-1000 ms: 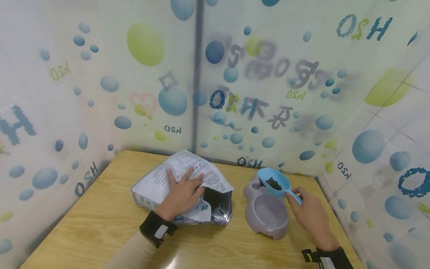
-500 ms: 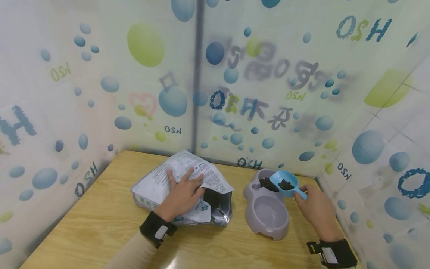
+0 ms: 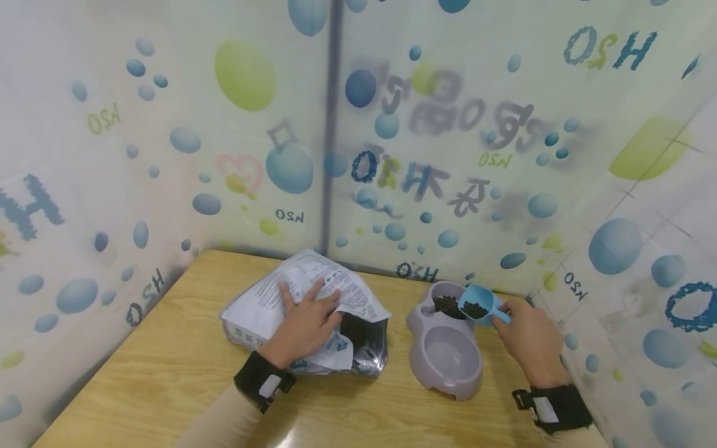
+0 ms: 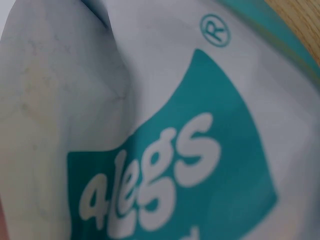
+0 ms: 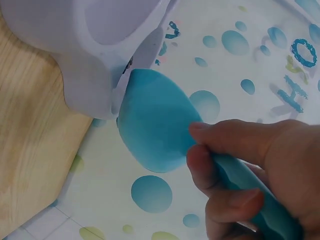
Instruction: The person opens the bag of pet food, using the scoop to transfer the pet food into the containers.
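My right hand [image 3: 529,336] grips the handle of a blue scoop [image 3: 486,297] that holds dark brown kibble [image 3: 474,310]. The scoop's lip is at the right rim of the far compartment of a grey double pet bowl [image 3: 416,323]. Kibble lies in that far compartment; the near one shows a bare bottom. In the right wrist view the scoop's underside [image 5: 152,122] faces the camera. My left hand [image 3: 308,326] rests with spread fingers on a white pet food bag [image 3: 260,305]. The bag lies on its side, its mouth toward the bowl, with dark kibble inside.
A wooden table [image 3: 168,367] carries the bag and the bowl. Walls covered in bubble-patterned sheeting [image 3: 291,230] rise behind and on both sides. In the left wrist view, the bag's printed face [image 4: 170,175] fills most of the picture.
The scoop has moved right from above the far compartment, then slightly back left to its rim. Kibble now shows in that compartment. My left hand and the bag have stayed put.
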Tool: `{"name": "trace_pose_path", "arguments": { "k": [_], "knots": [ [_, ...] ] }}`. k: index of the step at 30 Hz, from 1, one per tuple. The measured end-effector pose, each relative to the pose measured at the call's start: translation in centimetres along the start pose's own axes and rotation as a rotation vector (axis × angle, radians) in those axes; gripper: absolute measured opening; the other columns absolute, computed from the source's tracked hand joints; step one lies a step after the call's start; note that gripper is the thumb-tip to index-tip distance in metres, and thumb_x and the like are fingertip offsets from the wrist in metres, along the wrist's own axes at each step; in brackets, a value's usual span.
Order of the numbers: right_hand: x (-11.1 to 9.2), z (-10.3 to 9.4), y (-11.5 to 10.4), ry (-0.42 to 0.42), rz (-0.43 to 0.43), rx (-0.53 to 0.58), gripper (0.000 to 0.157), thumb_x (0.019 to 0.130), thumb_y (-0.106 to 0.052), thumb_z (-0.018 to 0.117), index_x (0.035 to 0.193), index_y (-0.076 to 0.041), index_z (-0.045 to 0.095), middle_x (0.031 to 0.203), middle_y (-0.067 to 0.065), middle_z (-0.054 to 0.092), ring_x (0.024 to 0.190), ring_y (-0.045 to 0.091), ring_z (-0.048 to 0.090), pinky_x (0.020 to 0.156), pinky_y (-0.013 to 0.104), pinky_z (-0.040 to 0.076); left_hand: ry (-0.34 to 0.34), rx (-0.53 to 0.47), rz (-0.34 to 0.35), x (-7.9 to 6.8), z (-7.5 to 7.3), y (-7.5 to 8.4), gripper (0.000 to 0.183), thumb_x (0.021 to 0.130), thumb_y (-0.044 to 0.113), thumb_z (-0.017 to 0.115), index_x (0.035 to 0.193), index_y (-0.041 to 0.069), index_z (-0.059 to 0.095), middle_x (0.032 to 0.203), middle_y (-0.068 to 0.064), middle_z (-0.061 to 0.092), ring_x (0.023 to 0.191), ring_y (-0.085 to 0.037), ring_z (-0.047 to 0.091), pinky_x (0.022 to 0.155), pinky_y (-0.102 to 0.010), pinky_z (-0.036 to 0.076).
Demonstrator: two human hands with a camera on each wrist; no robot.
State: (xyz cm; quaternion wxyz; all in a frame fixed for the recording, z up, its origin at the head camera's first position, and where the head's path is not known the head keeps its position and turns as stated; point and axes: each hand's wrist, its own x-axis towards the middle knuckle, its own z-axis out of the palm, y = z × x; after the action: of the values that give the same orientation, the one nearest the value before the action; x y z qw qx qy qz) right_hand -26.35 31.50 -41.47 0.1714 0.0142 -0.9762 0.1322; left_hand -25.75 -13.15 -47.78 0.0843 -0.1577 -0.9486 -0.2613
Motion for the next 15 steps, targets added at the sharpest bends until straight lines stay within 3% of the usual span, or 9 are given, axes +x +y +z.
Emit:
{"name": "trace_pose_path", "arguments": {
  "k": [6, 15],
  "knots": [
    [0.31, 0.15, -0.02, 0.047, -0.035, -0.011, 0.027, 0.099, -0.017, 0.088, 0.12, 0.0, 0.086, 0.091, 0.021, 0.084, 0.061, 0.022, 0.06, 0.048, 0.036, 0.042, 0.003, -0.012, 0.002, 0.08, 0.03, -0.07, 0.053, 0.12, 0.041, 0.05, 0.155, 0.011, 0.074, 0.176, -0.009, 0.06, 0.183, -0.042, 0.024, 0.128, -0.088, -0.033],
    [0.38, 0.13, -0.26, 0.08, -0.015, -0.02, 0.029, 0.1, -0.019, 0.089, 0.124, -0.005, 0.086, 0.103, 0.025, 0.086, 0.063, 0.025, 0.064, 0.046, 0.037, 0.041, 0.007, -0.016, -0.002, 0.0, 0.2, -0.17, 0.052, 0.12, 0.041, 0.05, 0.154, 0.011, 0.075, 0.176, -0.009, 0.06, 0.183, -0.041, 0.024, 0.128, -0.087, -0.033]
  ]
}}
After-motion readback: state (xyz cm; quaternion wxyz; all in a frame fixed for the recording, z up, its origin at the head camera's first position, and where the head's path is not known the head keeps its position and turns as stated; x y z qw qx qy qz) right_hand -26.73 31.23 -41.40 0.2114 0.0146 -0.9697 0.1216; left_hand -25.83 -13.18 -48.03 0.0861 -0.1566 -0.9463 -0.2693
